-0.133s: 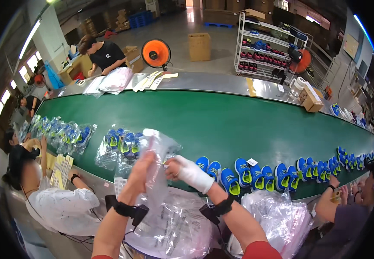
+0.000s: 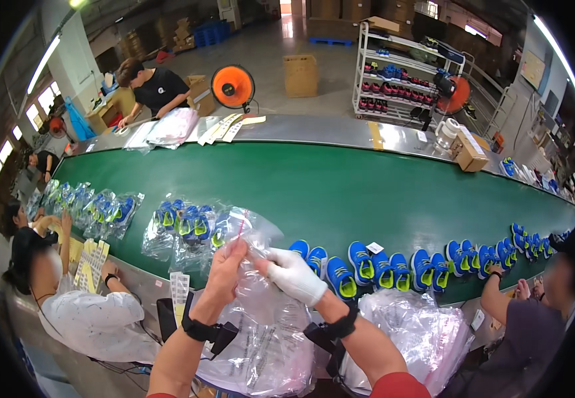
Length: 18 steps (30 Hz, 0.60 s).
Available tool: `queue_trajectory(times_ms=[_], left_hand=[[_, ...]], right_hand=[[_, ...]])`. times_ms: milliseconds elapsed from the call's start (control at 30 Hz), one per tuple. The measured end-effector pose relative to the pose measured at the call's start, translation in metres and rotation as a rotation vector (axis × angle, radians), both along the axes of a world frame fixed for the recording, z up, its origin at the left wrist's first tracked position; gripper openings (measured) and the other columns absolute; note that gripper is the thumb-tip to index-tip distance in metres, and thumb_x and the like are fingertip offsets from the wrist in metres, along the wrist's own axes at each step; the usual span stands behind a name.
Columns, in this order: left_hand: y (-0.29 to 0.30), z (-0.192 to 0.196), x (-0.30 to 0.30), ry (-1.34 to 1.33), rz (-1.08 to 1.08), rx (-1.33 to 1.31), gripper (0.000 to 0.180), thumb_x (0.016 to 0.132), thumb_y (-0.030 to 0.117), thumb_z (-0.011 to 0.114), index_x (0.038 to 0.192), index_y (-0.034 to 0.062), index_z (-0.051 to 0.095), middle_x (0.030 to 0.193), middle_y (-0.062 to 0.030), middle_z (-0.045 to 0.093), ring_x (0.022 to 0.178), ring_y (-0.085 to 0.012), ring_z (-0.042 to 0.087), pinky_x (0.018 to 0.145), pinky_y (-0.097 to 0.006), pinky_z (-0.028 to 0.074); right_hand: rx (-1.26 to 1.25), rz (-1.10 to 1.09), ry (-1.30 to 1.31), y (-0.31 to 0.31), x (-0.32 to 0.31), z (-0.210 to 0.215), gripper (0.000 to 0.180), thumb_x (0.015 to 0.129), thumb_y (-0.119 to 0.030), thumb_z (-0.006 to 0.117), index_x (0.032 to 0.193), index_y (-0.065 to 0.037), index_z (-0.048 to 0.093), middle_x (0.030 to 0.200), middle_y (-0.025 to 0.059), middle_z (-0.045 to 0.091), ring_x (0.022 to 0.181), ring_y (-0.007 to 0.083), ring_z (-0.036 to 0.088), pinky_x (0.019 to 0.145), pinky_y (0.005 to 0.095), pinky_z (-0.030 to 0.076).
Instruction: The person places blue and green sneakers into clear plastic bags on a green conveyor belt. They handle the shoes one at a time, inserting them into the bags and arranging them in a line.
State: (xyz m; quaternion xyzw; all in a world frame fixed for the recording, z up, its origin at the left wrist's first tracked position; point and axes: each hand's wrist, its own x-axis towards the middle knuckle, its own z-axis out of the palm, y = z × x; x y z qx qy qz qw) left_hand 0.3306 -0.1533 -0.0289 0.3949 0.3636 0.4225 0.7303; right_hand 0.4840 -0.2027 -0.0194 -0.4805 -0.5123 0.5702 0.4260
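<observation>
Nearest lay two stacks of clear plastic bags, one pale stack (image 2: 267, 351) below the hands and one pinkish stack (image 2: 423, 331) to the right. Above them, two hands worked at one clear bag (image 2: 255, 229) with a red stripe, raised over the near edge of the green belt (image 2: 287, 179). The bare left hand (image 2: 224, 273) pinched it between thumb and fingers; the right hand (image 2: 294, 273), in a white glove, had its thumb and fingers closed on the bag's other side. Right of the glove, eight blue-and-lime shoes (image 2: 382, 267) stood loose on the belt, before the row grew too crowded to count. Left of the raised bag lay bagged shoes (image 2: 196, 222), their number unclear through the plastic. Across the belt, one small carton (image 2: 470, 156) sat on the metal counter (image 2: 314, 131). Beyond it stood two orange fans (image 2: 232, 87), one white rack (image 2: 361, 73) of shoes and one tall cardboard box (image 2: 300, 76).
</observation>
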Motion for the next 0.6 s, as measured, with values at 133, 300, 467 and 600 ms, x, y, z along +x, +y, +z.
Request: queue_trajectory(times_ms=[133,300,467,600], left_hand=[[-0.012,0.020,0.014,0.106,0.185,0.006,0.014,0.089,0.015,0.055,0.100,0.0056,0.056,0.076,0.0012,0.057,0.061,-0.0042,0.053,0.049,-0.021,0.044],[-0.018,0.013,0.034,0.376,0.245,0.498,0.009,0.089,0.010,0.052,0.090,0.0027,0.058,0.065,0.0052,0.048,0.055,-0.0018,0.041,0.046,-0.019,0.033],[-0.048,0.026,0.059,0.553,0.137,0.696,0.011,0.088,0.008,0.051,0.088,-0.0009,0.056,0.066,-0.0014,0.053,0.057,-0.0068,0.045,0.049,-0.025,0.036],[-0.121,0.029,0.069,0.617,-0.531,1.055,0.010,0.084,0.009,0.052,0.091,0.0051,0.058,0.076,-0.0207,0.058,0.069,-0.0305,0.061,0.058,-0.036,0.046]], right_hand=[[0.087,-0.371,0.134,-0.038,0.075,-0.025,0.019,0.088,-0.014,0.050,0.072,-0.003,0.051,0.064,-0.0007,0.051,0.055,0.0076,0.048,0.051,0.0231,0.040],[0.520,-0.537,-0.956,-0.080,0.115,0.007,0.014,0.074,-0.014,0.064,0.081,-0.004,0.055,0.073,0.0110,0.056,0.068,0.0265,0.055,0.061,0.0369,0.044],[1.029,-0.279,-1.015,-0.070,0.067,0.006,0.035,0.070,-0.014,0.065,0.102,-0.004,0.055,0.091,0.0122,0.059,0.089,0.0296,0.056,0.078,0.0404,0.046],[0.754,-0.373,-0.382,-0.013,0.050,-0.085,0.042,0.073,-0.023,0.060,0.109,-0.003,0.054,0.101,0.0153,0.059,0.099,0.0278,0.055,0.083,0.0364,0.045]])
